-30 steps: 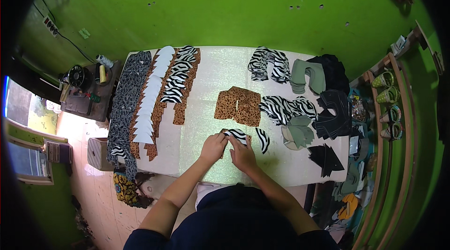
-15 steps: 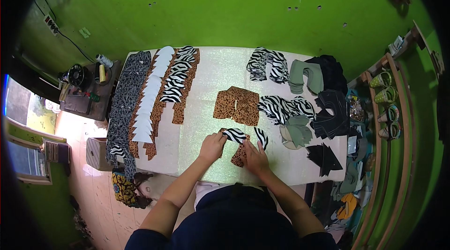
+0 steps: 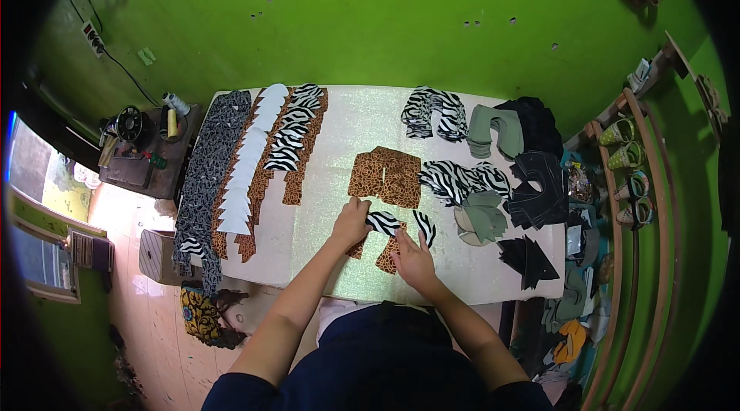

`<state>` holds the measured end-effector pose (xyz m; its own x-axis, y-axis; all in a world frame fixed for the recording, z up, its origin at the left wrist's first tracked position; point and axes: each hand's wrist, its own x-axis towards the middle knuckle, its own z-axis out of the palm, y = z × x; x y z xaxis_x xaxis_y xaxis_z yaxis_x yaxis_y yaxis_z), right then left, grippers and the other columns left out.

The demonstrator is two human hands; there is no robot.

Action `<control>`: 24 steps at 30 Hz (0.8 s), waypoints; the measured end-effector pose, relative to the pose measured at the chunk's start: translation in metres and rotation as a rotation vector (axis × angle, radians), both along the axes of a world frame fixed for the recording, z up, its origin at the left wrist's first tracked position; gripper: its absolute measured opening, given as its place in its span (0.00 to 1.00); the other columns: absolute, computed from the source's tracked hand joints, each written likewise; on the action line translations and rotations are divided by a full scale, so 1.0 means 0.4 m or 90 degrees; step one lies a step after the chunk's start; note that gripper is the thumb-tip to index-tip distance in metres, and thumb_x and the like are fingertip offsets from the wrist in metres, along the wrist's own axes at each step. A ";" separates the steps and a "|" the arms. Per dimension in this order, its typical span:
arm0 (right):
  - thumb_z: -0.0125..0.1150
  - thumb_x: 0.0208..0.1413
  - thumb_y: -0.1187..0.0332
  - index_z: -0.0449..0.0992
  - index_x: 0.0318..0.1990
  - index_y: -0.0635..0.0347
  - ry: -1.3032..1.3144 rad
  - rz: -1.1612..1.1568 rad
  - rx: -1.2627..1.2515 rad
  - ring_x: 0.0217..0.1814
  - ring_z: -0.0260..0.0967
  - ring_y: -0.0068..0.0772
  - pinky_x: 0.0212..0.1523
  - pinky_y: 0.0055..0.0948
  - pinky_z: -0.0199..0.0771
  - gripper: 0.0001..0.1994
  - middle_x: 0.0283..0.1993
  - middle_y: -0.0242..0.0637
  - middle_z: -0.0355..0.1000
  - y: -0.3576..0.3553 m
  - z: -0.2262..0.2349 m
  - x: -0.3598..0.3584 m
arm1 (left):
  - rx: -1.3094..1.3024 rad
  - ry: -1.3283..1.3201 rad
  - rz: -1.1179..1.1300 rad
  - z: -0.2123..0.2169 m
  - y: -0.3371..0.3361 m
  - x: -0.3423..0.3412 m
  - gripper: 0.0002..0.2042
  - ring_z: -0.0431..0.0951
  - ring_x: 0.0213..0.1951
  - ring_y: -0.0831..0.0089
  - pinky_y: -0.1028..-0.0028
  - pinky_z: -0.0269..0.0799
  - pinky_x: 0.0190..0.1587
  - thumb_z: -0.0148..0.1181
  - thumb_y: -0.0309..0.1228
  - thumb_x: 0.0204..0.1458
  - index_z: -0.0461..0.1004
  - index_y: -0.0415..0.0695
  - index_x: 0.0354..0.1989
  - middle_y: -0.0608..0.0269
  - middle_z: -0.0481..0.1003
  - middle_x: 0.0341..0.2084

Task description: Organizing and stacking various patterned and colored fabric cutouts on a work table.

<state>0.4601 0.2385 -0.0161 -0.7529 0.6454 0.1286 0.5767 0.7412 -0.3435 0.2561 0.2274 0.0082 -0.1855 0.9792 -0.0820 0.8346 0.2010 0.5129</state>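
Zebra-print piece (image 3: 383, 221) pinched by left hand (image 3: 351, 223); right hand (image 3: 412, 258) fingers flat on leopard-print piece (image 3: 388, 255).

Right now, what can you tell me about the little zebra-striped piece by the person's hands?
The zebra-striped piece is a small, flat, curved cut-out with black and white stripes, likely fabric or thin sheet. It lies on the pale, shiny table, partly over a leopard-print piece. The left hand touches its left end, and the right hand rests just below it. A second striped piece lies close on its right.
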 end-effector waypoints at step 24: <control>0.57 0.51 0.63 0.48 0.60 0.71 0.351 -0.254 -0.361 0.61 0.54 0.48 0.58 0.36 0.53 0.35 0.59 0.56 0.55 -0.018 0.033 -0.070 | -0.098 -0.425 0.062 0.043 -0.099 -0.090 0.10 0.72 0.29 0.75 0.76 0.67 0.34 0.55 0.28 0.50 0.71 0.37 0.39 0.58 0.75 0.26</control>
<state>0.4323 0.2311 -0.0030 -0.3834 0.9235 -0.0127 0.3991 0.1533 -0.9040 0.2202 0.1880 0.0254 -0.1344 0.9287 -0.3457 0.3251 0.3708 0.8700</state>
